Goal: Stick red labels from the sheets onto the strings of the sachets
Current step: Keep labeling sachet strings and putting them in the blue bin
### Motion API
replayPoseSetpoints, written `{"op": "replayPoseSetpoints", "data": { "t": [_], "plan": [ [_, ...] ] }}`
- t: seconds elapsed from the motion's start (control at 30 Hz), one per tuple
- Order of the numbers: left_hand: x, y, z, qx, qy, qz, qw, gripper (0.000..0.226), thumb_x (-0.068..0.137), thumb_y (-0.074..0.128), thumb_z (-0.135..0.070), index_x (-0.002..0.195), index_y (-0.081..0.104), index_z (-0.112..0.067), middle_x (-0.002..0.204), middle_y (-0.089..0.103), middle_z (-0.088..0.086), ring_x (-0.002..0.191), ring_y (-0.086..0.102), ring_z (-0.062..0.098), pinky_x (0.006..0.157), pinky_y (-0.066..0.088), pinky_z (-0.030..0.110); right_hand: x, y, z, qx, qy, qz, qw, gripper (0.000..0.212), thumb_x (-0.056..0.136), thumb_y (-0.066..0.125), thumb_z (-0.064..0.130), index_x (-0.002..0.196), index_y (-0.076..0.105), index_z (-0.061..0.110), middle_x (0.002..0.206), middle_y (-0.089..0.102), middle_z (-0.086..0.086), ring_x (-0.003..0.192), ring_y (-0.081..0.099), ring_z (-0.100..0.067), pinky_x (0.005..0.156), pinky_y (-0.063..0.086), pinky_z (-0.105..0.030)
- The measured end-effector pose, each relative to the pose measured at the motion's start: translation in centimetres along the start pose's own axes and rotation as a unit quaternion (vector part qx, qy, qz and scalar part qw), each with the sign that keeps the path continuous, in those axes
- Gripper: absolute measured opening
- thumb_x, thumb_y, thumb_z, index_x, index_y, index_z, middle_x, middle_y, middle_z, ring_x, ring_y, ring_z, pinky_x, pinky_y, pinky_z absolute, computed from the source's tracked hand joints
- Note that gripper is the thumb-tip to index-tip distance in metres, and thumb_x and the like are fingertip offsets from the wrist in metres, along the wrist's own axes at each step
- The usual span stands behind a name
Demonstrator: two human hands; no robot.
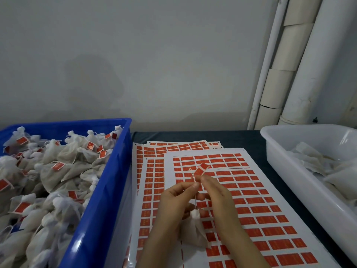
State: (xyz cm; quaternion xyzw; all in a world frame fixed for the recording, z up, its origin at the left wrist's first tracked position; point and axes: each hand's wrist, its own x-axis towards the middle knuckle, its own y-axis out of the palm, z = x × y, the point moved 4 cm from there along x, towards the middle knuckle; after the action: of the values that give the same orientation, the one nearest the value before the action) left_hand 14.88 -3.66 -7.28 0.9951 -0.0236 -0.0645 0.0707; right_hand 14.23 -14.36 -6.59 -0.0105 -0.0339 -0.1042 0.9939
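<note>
Two hands meet over the label sheets (pixel 270 209) on the counter, working one sachet (pixel 193 227) between them. The sachet hangs low, between the wrists. Its string (pixel 195 200) runs from the gathered neck almost straight away from the person, up to the fingertips, so its long axis points toward the wall.

The left hand (pixel 179 198) pinches the string between thumb and forefinger just below the top. The right hand (pixel 214 192) comes in from the other side, fingers drawn together and pinching at the lower end of the red label (pixel 201 169). Whether they also catch the string there is too small to tell.

The label stands just beyond both sets of fingertips, tilted up and to the right, and the right hand is the nearer to it. It looks only partly closed, so the next move likely calls for the right hand to press it flat around the string while the left keeps the string taut.

Finished sachets fill the blue crate (pixel 108 180) on the left, so the left hand is better placed to drop this one there.
</note>
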Motion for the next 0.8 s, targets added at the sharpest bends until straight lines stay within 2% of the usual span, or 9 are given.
{"op": "replayPoseSetpoints", "data": {
  "t": [0.07,0.1,0.17,0.27,0.37,0.5,0.63,0.8],
  "plan": [
    [-0.1,0.1,0.0,0.011,0.000,0.011,1.000,0.015,0.086,0.065,-0.027,0.078,0.076,-0.021,0.074,0.072,0.005,0.072,0.066,0.027,0.073,0.055,0.038,-0.2,0.3,0.0,0.034,0.029,0.020,0.999,0.014,0.089,0.051,0.038,0.079,0.060,0.040,0.096,0.056,0.024,0.084,0.056,-0.001,0.048,0.046,-0.007],
    [-0.1,0.1,0.0,0.015,0.001,0.020,1.000,0.017,0.087,0.063,-0.025,0.076,0.076,-0.020,0.075,0.072,0.006,0.073,0.066,0.028,0.075,0.055,0.041,-0.2,0.3,-0.1,0.042,0.026,0.022,0.999,0.014,0.088,0.053,0.038,0.078,0.064,0.041,0.101,0.057,0.023,0.088,0.057,-0.002,0.050,0.047,-0.009],
    [-0.3,0.2,-0.1,0.022,0.006,0.040,0.999,0.020,0.089,0.061,-0.021,0.075,0.075,-0.020,0.076,0.072,0.007,0.072,0.066,0.028,0.075,0.054,0.043,-0.2,0.1,-0.1,0.056,0.016,0.011,0.998,0.012,0.085,0.059,0.036,0.081,0.069,0.042,0.112,0.061,0.015,0.098,0.060,-0.009,0.065,0.053,-0.019],
    [-0.5,0.3,-0.4,0.034,0.019,0.071,0.997,0.019,0.089,0.061,-0.022,0.077,0.076,-0.020,0.076,0.072,0.006,0.068,0.068,0.020,0.063,0.054,0.031,-0.1,-0.3,-0.3,0.090,0.020,-0.011,0.996,0.013,0.082,0.063,0.032,0.083,0.070,0.042,0.113,0.063,0.012,0.103,0.059,-0.012,0.088,0.052,-0.039],
    [-0.9,0.6,-0.6,0.026,0.013,0.114,0.993,0.016,0.087,0.063,-0.022,0.079,0.076,-0.020,0.077,0.073,0.006,0.059,0.067,0.014,0.053,0.052,0.023,0.1,-0.7,-0.3,0.117,0.028,-0.027,0.992,0.009,0.080,0.066,0.031,0.082,0.072,0.036,0.102,0.066,0.017,0.105,0.058,-0.012,0.097,0.045,-0.045],
    [-1.4,0.9,-0.9,-0.009,-0.006,0.163,0.987,0.014,0.077,0.066,-0.028,0.080,0.076,-0.018,0.074,0.072,0.008,0.056,0.067,0.016,0.049,0.052,0.023,0.3,-1.0,-0.5,0.118,0.033,-0.045,0.992,0.007,0.081,0.066,0.031,0.083,0.072,0.034,0.098,0.068,0.017,0.102,0.060,-0.012,0.096,0.047,-0.045],
    [-1.6,1.0,-0.6,-0.016,-0.034,0.192,0.981,0.015,0.073,0.068,-0.030,0.083,0.074,-0.022,0.078,0.072,0.012,0.061,0.070,0.024,0.048,0.052,0.022,0.1,-0.9,0.1,0.100,0.019,-0.031,0.994,0.021,0.085,0.061,0.029,0.074,0.069,0.045,0.084,0.068,0.023,0.096,0.061,-0.012,0.088,0.052,-0.044],
    [-1.6,1.0,-0.4,-0.010,-0.038,0.194,0.980,0.019,0.071,0.071,-0.035,0.086,0.071,-0.022,0.085,0.072,0.018,0.072,0.066,0.037,0.055,0.052,0.027,0.2,-1.5,0.0,0.070,-0.001,-0.067,0.995,0.020,0.086,0.060,0.028,0.070,0.070,0.035,0.081,0.069,0.015,0.089,0.063,-0.013,0.082,0.053,-0.042]
  ]
}}
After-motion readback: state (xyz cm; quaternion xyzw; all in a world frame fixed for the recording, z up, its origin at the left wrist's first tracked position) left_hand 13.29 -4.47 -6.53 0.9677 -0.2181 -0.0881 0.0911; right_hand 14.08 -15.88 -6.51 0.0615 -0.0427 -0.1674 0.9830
